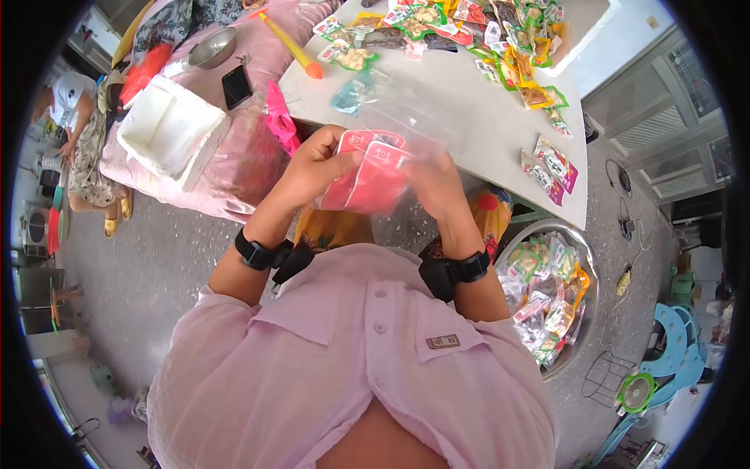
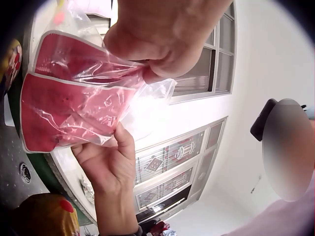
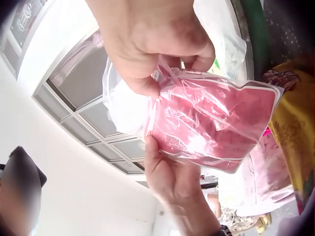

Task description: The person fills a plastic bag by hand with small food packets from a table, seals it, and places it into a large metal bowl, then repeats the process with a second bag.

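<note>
The person's left grip point(image 1: 316, 168) pinches the near-left upper edge of two overlapping red bags point(image 1: 367, 184), thumb in front and fingers behind. The right grip point(image 1: 437, 187) pinches their other side, so the bags hang between the two grips, above the lap. Each red panel has a white border and white characters near its top, too blurred to read; clear plastic shows around them. A small label point(image 1: 443, 341) on the shirt pocket, below the right grip, is likewise illegible.

Just beyond the grips is the desk point(image 1: 469, 117), with a crumpled blue bag point(image 1: 361, 92) near them and a heap of snack packs point(image 1: 512, 51) farther off; the print on these is too small to read. Two purple-and-white packs point(image 1: 551, 168) lie right of the right grip, and below them stands a metal basin point(image 1: 590, 289) of more packs. Left of the left grip, a foam box point(image 1: 168, 129) sits on pink cloth point(image 1: 234, 168).
</note>
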Demonstrator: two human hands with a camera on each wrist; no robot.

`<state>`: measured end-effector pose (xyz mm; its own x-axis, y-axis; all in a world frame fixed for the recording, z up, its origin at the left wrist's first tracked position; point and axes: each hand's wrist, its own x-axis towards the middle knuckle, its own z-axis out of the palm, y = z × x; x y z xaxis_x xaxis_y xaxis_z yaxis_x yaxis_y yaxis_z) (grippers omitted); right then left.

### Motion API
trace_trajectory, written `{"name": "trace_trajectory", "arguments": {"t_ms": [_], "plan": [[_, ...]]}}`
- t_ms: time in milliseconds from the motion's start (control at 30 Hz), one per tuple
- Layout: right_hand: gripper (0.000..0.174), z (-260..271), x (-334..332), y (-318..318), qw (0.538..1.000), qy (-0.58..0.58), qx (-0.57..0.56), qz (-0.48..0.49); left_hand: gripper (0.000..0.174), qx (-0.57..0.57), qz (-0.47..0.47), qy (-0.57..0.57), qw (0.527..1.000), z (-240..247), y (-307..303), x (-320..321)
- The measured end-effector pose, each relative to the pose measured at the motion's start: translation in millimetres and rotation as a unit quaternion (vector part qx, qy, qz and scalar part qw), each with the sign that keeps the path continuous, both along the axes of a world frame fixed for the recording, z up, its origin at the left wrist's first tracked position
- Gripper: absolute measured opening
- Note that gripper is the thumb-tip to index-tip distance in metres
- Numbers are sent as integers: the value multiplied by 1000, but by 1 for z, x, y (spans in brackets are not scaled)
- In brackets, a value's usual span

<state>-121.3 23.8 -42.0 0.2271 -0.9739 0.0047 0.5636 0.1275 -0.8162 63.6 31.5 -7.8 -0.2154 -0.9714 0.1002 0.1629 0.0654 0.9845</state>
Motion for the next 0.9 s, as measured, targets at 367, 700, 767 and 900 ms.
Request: {"name": "trace_trajectory", "arguments": {"t_ms": [367,700,767,900], "plan": [[25,10,-47,-15,986,136,-53,82,27,90,-150,-94,980,-10,-7,-3],[30,53,-52,-18,855,463,-203,113,24,69,-227,-103,966,-12,-2,-26],[21,60,-49,-19,835,491,-216,122,25,65,-232,-104,965,-16,-2,-28],[12,68,-50,-14,872,421,-222,114,25,114,-259,-74,956,-29,-4,-27]]}}
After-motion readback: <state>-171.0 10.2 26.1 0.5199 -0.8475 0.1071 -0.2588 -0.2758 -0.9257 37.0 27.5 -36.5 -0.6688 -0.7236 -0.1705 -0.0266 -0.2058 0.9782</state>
